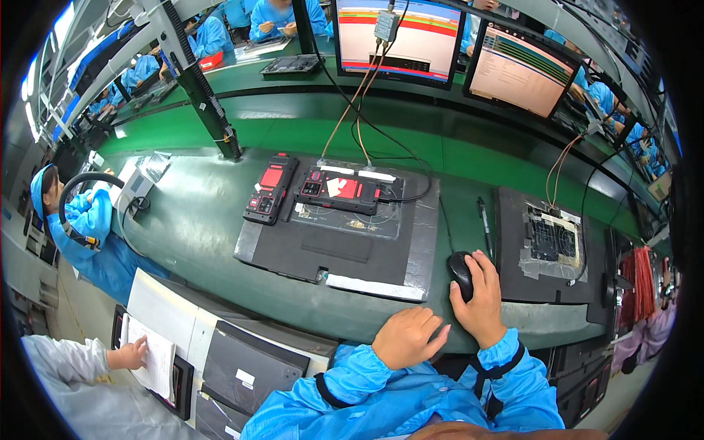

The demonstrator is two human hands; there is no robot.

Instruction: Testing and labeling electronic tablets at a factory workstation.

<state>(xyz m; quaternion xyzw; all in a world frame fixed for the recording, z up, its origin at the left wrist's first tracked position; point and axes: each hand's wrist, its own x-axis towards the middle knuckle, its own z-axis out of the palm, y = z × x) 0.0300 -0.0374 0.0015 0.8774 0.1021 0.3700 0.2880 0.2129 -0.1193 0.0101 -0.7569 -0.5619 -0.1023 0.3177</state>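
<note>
My right hand point(481, 302) rests over a black computer mouse point(460, 273) on the green table, its fingers along the mouse's right side. My left hand point(408, 339) is curled into a loose fist at the table's front edge, thumb out to the right; I see nothing in it. Beyond it lies a dark padded board point(293, 249). On this board sit two black-and-red rugged handheld devices: one device point(270, 189) lies alone at the left, the other device point(341, 191) lies across a taped fixture plate point(396, 224) with a black cable at its right end.
Two monitors point(400, 37) stand behind the table, cables hanging before them. Right of the mouse are a pen point(484, 224) and a second padded board point(513, 279) with a taped fixture point(554, 235). At the lower left, another person's hand point(129, 354) touches a paper pad point(155, 370).
</note>
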